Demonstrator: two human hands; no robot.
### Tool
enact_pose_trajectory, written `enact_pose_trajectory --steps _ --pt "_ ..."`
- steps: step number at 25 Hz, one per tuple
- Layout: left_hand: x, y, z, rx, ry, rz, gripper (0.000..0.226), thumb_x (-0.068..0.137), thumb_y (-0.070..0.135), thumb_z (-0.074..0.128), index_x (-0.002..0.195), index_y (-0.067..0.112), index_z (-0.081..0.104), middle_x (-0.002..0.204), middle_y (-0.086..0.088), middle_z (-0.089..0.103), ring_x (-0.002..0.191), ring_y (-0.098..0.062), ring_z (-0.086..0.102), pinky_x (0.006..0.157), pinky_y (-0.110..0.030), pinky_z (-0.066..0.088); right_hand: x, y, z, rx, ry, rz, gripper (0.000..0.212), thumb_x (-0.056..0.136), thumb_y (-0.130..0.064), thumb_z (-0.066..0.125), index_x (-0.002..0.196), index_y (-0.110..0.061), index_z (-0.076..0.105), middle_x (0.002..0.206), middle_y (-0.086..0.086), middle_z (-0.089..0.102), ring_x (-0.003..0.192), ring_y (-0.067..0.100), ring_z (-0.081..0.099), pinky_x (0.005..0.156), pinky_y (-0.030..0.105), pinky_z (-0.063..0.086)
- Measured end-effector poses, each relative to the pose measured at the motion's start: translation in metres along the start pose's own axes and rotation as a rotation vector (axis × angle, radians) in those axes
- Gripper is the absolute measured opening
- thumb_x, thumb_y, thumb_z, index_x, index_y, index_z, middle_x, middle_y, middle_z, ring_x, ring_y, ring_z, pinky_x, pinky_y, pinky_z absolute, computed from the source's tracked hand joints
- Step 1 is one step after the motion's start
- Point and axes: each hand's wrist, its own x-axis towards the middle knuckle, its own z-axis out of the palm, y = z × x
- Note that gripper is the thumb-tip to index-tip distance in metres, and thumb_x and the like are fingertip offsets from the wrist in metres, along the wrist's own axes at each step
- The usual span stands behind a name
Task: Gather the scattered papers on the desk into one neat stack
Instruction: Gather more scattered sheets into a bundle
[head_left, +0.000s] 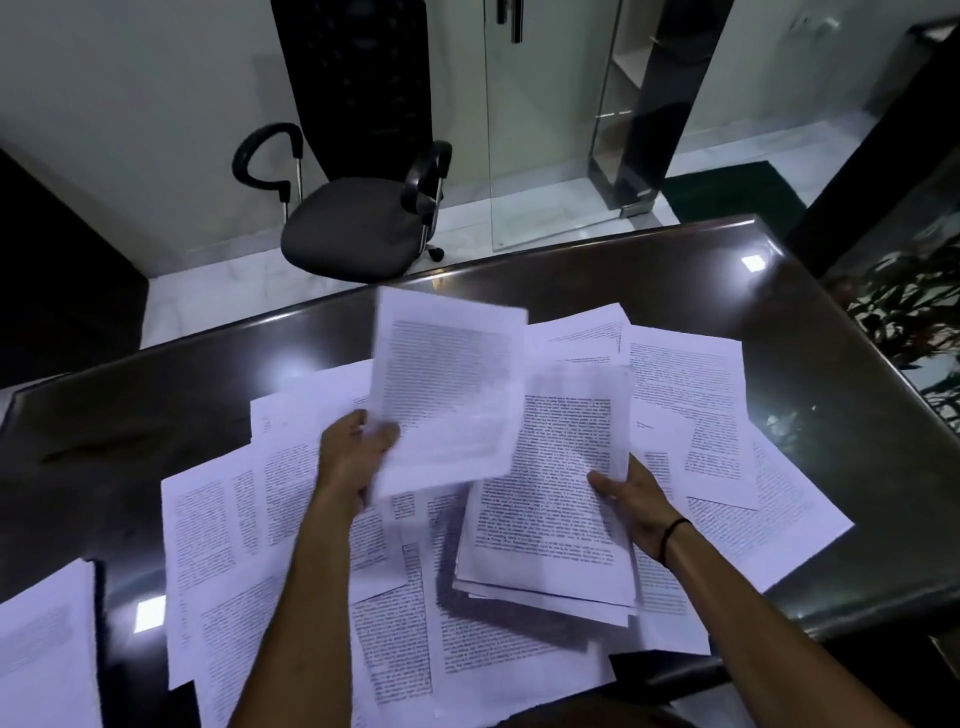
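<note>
A small stack of printed papers (545, 525) is held just above the middle of the desk, its long axis running away from the person and leaning a little to the right, the far end of the top page lifted and blurred. The right hand (631, 501) grips this stack at its right edge, thumb on top of the page and fingers hidden beneath; a dark band circles that wrist. Just left of it, a single sheet (447, 395) stands raised above the desk, long axis also pointing away, its near left corner pinched by the left hand (358, 457), thumb on the printed face and fingers curled behind. Both forearms reach in from the bottom edge, bare, angled toward each other. Beneath them the scattered papers (291, 509) lie overlapping at many angles across the desk, from near the left forearm out past the right hand, with one more pile (47, 654) apart at the near left corner. The desk (130, 431) is dark and glossy, showing bright reflections of ceiling lights. Beyond its far edge stands a black office chair (358, 223) on a pale floor, a glass door (550, 130) behind it, and a leafy plant (909, 301) to the right.
</note>
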Motion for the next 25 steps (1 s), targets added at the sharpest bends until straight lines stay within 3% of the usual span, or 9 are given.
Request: enact_pose_trajectory --steps 3,5,6,8,10,11,15,19,25 --pt "-0.019 -0.033 0.035 0.071 -0.169 -0.007 0.015 0.085 0.015 0.079 0.096 0.007 0.071 0.088 -0.014 0.074 0.077 -0.026 0.065 0.065 -0.038 0.055 -0.002 -0.014 0.016 -0.030 -0.009 0.017 0.044 0.090 -0.006 0.067 0.132 -0.008 0.056 0.116 0.009 0.071 0.108 0.031 0.068 0.083 0.037 0.059" --pt "-0.031 -0.049 0.049 0.056 -0.233 -0.047 0.026 0.085 0.009 0.079 0.106 0.005 0.065 0.092 -0.012 0.072 0.084 -0.028 0.066 0.062 -0.030 0.055 -0.005 -0.022 0.021 -0.024 -0.036 0.024 0.037 0.093 0.003 0.058 0.128 -0.011 0.059 0.110 0.008 0.073 0.098 0.027 0.072 0.074 0.034 0.061" --pt "-0.036 -0.055 0.052 0.016 -0.246 -0.088 0.035 0.083 0.006 0.080 0.113 0.006 0.062 0.099 -0.010 0.071 0.089 -0.029 0.068 0.065 -0.025 0.057 -0.006 -0.024 0.025 -0.007 -0.050 0.021 0.036 0.095 -0.002 0.057 0.129 -0.012 0.059 0.112 0.008 0.073 0.098 0.026 0.072 0.075 0.035 0.060" --pt "-0.048 -0.063 0.054 -0.091 -0.322 -0.137 0.049 0.081 0.002 0.081 0.125 0.010 0.060 0.116 -0.011 0.072 0.102 -0.026 0.071 0.081 -0.027 0.059 -0.007 -0.026 0.031 0.067 -0.028 0.078 0.043 0.103 -0.025 0.048 0.145 -0.016 0.046 0.137 0.006 0.060 0.123 0.026 0.060 0.101 0.045 0.050" --pt "-0.062 -0.070 0.057 -0.179 -0.415 -0.137 0.052 0.084 0.001 0.078 0.132 0.012 0.061 0.126 -0.009 0.070 0.114 -0.025 0.069 0.097 -0.035 0.055 -0.006 -0.023 0.036 0.076 -0.043 0.115 0.059 0.104 -0.047 0.029 0.156 -0.019 0.022 0.158 -0.003 0.029 0.147 0.019 0.029 0.121 0.039 0.023" --pt "-0.071 -0.074 0.055 -0.202 -0.411 -0.132 0.054 0.085 0.002 0.077 0.135 0.013 0.060 0.130 -0.008 0.069 0.117 -0.024 0.067 0.102 -0.038 0.053 -0.007 -0.023 0.042 0.043 -0.101 0.099 0.060 0.104 -0.049 0.028 0.156 -0.019 0.020 0.158 -0.005 0.028 0.148 0.018 0.026 0.119 0.035 0.023" --pt "-0.101 -0.093 0.038 -0.322 -0.247 -0.210 0.046 0.093 0.012 0.070 0.137 0.022 0.059 0.136 -0.005 0.065 0.123 -0.024 0.063 0.110 -0.044 0.046 -0.008 -0.013 0.062 -0.297 -0.338 -0.070 0.050 0.092 -0.037 0.065 0.137 -0.020 0.051 0.132 0.004 0.064 0.115 0.018 0.064 0.090 0.028 0.052" --pt "-0.127 -0.115 -0.009 -0.557 -0.137 -0.312 0.043 0.095 0.015 0.068 0.137 0.018 0.060 0.132 -0.010 0.068 0.121 -0.033 0.064 0.106 -0.053 0.048 -0.002 -0.002 0.089 -0.362 -0.556 -0.053 0.042 0.097 -0.016 0.056 0.139 -0.017 0.050 0.130 -0.001 0.066 0.116 0.017 0.064 0.098 0.035 0.051" --pt "-0.155 -0.145 -0.080 -0.621 0.114 -0.343 0.031 0.093 0.003 0.068 0.124 0.006 0.067 0.124 -0.019 0.070 0.115 -0.039 0.066 0.100 -0.051 0.052 -0.010 0.019 0.170 -0.478 -0.758 -0.047 0.040 0.096 -0.023 0.061 0.135 -0.021 0.053 0.128 -0.006 0.066 0.113 0.011 0.065 0.094 0.028 0.052"
